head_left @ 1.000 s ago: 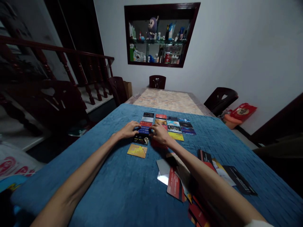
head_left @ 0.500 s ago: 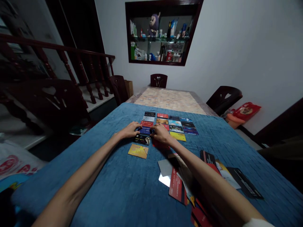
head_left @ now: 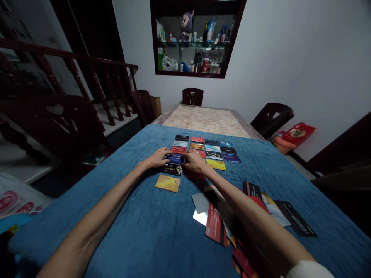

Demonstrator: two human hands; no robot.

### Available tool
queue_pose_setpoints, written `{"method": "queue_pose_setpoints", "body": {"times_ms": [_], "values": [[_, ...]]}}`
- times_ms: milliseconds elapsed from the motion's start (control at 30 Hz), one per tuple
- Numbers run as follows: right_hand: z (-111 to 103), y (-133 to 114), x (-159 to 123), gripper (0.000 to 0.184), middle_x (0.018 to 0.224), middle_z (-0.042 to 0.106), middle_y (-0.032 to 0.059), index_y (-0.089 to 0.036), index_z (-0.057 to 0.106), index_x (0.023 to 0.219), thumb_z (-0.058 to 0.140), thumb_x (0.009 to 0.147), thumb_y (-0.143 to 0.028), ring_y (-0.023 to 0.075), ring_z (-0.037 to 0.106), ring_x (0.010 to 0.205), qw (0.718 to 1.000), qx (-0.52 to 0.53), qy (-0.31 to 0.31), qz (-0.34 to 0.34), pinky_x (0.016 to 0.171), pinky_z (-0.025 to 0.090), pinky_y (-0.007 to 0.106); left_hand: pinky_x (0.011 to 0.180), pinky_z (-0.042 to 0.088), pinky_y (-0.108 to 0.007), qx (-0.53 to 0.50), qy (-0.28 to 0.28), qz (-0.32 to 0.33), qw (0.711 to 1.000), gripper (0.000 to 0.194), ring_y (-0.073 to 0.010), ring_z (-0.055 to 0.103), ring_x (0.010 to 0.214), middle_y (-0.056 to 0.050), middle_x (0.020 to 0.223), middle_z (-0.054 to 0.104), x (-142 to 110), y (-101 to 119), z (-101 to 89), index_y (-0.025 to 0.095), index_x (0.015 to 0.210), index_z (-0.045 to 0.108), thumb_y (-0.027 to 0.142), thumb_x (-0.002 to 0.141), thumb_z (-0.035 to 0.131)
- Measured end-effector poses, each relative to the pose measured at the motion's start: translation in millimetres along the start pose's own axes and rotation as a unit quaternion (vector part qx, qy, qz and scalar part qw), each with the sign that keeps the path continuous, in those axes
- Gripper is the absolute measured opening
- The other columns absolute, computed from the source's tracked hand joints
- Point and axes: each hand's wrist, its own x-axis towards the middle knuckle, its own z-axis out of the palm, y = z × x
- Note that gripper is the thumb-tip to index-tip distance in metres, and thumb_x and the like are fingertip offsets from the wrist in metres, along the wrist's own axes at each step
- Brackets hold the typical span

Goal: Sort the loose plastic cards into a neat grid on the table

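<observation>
A dark blue card [head_left: 175,158] lies in the left column of cards on the blue cloth [head_left: 130,224]. My left hand [head_left: 157,158] has its curled thumb and fingers at the card's left edge. At the right edge, the bent fingers of my right hand [head_left: 193,162] touch it. Just beyond is a red card [head_left: 179,150]; nearer me lie a black VIP card [head_left: 171,170] and a gold card [head_left: 167,183]. My right hand partly covers red cards beneath it. More columns stand to the right, with a yellow card [head_left: 216,164] at the near end of one.
Under and beside my right forearm lies a loose spread of cards, among them a grey card [head_left: 200,202], a red striped card [head_left: 215,227] and a black card [head_left: 296,218]. Chairs [head_left: 193,96] surround the table. A white plastic bag [head_left: 20,197] is at the left.
Both hands stay at the blue card's two edges, with only slight finger movement. The whole view shifts a little as my head moves; the cards keep their layout.
</observation>
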Motion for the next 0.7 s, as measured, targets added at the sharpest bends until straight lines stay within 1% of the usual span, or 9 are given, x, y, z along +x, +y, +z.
{"method": "queue_pose_setpoints", "body": {"times_ms": [67, 233, 500, 600, 700], "values": [[0, -1, 0, 0.034, 0.115, 0.068, 0.0119, -0.020, 0.070, 0.117, 0.064, 0.086, -0.031, 0.0260, 0.057, 0.108, 1.000, -0.001, 0.001, 0.002, 0.090, 0.042, 0.032, 0.100, 0.048, -0.036, -0.005, 0.004, -0.002, 1.000, 0.033, -0.0234, 0.061, 0.106, -0.008, 0.112, 0.063, 0, 0, 0.0, 0.018, 0.110, 0.068, 0.020, 0.078, 0.060], [-2, -3, 0, 0.033, 0.116, 0.068, 0.0123, -0.020, 0.071, 0.115, 0.063, 0.085, -0.030, 0.0272, 0.056, 0.110, 1.000, -0.006, -0.001, 0.010, 0.088, 0.043, 0.033, 0.101, 0.047, -0.036, -0.012, 0.006, -0.002, 1.000, 0.034, -0.0235, 0.061, 0.106, -0.010, 0.114, 0.063, 1, -1, 0.3, 0.016, 0.110, 0.069, 0.021, 0.078, 0.058], [-9, -7, -4, 0.032, 0.120, 0.065, 0.0132, -0.020, 0.071, 0.113, 0.063, 0.084, -0.031, 0.0293, 0.054, 0.111, 1.000, -0.014, -0.005, 0.018, 0.089, 0.044, 0.036, 0.102, 0.047, -0.037, 0.008, 0.002, 0.006, 1.000, 0.034, -0.0247, 0.061, 0.108, -0.010, 0.114, 0.064, 3, 0, -2.2, 0.015, 0.109, 0.069, 0.022, 0.079, 0.055], [-15, -5, -9, 0.035, 0.123, 0.063, 0.0119, -0.021, 0.068, 0.118, 0.063, 0.084, -0.030, 0.0292, 0.052, 0.114, 1.000, -0.009, 0.001, 0.013, 0.092, 0.043, 0.037, 0.101, 0.047, -0.038, 0.009, 0.000, 0.005, 1.000, 0.034, -0.0251, 0.061, 0.109, -0.010, 0.115, 0.065, 4, 0, -2.7, 0.016, 0.109, 0.069, 0.023, 0.079, 0.055], [-23, 3, -18, 0.037, 0.126, 0.062, 0.0104, -0.022, 0.067, 0.121, 0.062, 0.085, -0.028, 0.0291, 0.050, 0.116, 1.000, -0.003, 0.010, 0.006, 0.091, 0.043, 0.038, 0.102, 0.047, -0.039, 0.011, -0.005, 0.006, 1.000, 0.035, -0.0260, 0.061, 0.109, -0.011, 0.116, 0.064, 4, -1, -2.7, 0.015, 0.109, 0.069, 0.025, 0.079, 0.055]]}}
